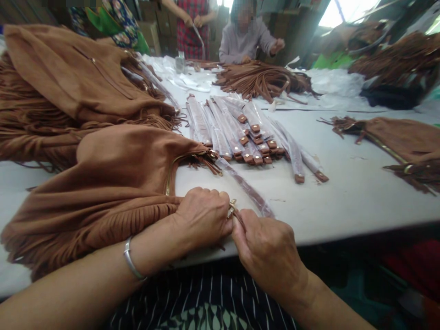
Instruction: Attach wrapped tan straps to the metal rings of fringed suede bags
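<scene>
A brown suede bag (127, 160) with fringe and a brass zipper lies on the white table at the left, its strap end toward me. Closed around the bag's end by a gold-coloured metal ring (232, 208) is my left hand (204, 215). My right hand (266, 247) pinches a brown strap end (239, 220) right beside that ring, the two hands almost touching. A plastic-wrapped strap (249, 188) runs from the bag's far corner down behind my right hand. Palms and most fingertips are hidden from view.
Several plastic-wrapped straps (237, 130) with brown snap tabs lie mid-table. More fringed bags (68, 73) are stacked at the left, and another bag (405, 137) lies right. Brown strips (261, 78) are heaped farther back. Across the table are co-workers (244, 39). The table's front edge (330, 238) runs close to my hands.
</scene>
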`<state>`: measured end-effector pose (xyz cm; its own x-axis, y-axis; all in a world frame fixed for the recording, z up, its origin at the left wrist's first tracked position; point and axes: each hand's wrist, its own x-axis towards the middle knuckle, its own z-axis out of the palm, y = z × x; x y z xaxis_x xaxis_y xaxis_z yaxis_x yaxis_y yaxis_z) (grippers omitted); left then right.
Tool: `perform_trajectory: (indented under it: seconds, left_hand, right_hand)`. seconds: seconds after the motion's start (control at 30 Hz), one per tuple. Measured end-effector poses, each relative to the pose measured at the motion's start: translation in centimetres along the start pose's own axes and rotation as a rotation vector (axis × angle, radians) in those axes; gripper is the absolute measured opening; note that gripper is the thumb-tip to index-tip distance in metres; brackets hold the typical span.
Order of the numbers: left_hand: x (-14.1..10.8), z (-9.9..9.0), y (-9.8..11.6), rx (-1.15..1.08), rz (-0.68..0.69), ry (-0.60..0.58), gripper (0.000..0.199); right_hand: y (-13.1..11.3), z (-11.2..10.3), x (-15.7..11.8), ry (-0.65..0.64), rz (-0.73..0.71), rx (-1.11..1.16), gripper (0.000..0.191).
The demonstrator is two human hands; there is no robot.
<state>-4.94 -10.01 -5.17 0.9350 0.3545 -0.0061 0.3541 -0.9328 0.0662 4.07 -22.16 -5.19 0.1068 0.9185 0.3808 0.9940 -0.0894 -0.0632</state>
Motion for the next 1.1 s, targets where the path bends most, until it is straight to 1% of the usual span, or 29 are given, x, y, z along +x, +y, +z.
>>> perform_trajectory:
  seconds: [0.17, 0.3, 0.4, 0.5, 0.57, 0.6, 0.73, 0.8, 0.87, 1.0, 1.07, 1.1]
  left_hand:
    - [-0.3, 0.1, -0.1, -0.008, 0.059, 0.091, 0.024]
    - [-0.4, 0.2, 0.1, -0.023, 0.029, 0.124, 0.020]
    - [-0.4, 0.1, 0.3, -0.032, -0.026, 0.120, 0.016]
    - [-0.4, 0.0, 0.2, -0.057, -0.020, 0.110, 0.013]
    - [-0.5, 0.0, 0.1, -0.069, 0.004, 0.105, 0.012]
    - [-0.6, 0.1, 0.0, -0.072, 0.020, 0.108, 0.012]
    - [-0.6, 0.3, -0.4, -0.068, 0.113, 0.139, 0.014]
    - [-0.5, 0.4, -0.4, -0.058, 0.158, 0.140, 0.015]
    - [-0.3, 0.5, -0.4, -0.045, 0.198, 0.131, 0.015]
    - [-0.2, 0.5, -0.1, -0.026, 0.268, 0.115, 0.014]
    - [-0.2, 0.6, 0.0, -0.012, 0.277, 0.117, 0.013]
    - [-0.2, 0.6, 0.0, -0.004, 0.273, 0.123, 0.013]
  right_hand:
    - [-0.2, -0.3, -0.1, -0.004, 0.044, 0.042, 0.018]
    - [-0.4, -0.3, -0.1, -0.042, 0.118, 0.035, 0.016]
    - [-0.3, -0.3, 0.0, -0.121, 0.203, 0.067, 0.015]
    - [0.0, -0.6, 0.2, -0.240, 0.256, 0.218, 0.012]
    - [0.1, -0.9, 0.3, -0.283, 0.248, 0.288, 0.010]
    - [0.1, -1.0, 0.4, -0.280, 0.243, 0.288, 0.010]
    - [-0.2, -0.8, 0.1, -0.198, 0.263, 0.235, 0.016]
    - [-0.3, -0.8, -0.2, -0.186, 0.264, 0.230, 0.016]
    - [-0.2, -0.9, -0.4, -0.218, 0.236, 0.202, 0.015]
    - [0.6, -1.6, -0.3, -0.329, 0.153, 0.118, 0.013]
    - [1.0, -1.6, -0.1, -0.350, 0.141, 0.134, 0.012]
    - [1.1, -1.4, 0.0, -0.340, 0.147, 0.150, 0.012]
